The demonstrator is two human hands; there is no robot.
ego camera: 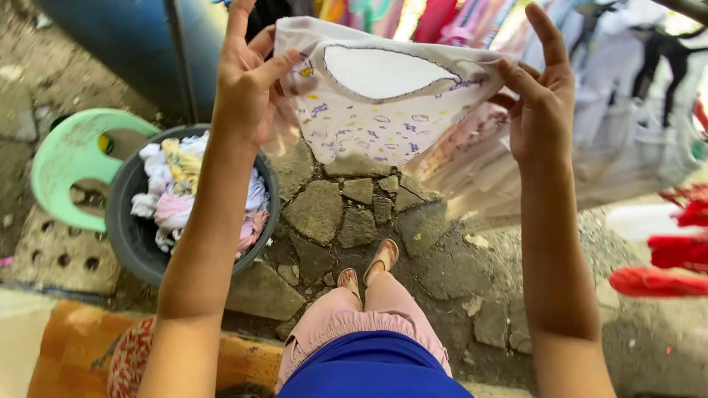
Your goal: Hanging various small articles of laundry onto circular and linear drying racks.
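Your left hand [247, 81] and right hand [542, 99] each pinch one upper edge of a small white printed garment [369, 110], stretched between them at chest height. Below left, a dark basin [129, 228] holds wrung laundry [173, 188]. Beyond, hung clothes [612, 110] fill the line.

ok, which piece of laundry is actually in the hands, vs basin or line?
The small white garment with purple print, stretched between the left hand and right hand. The others lie bunched in the dark basin or hang behind.
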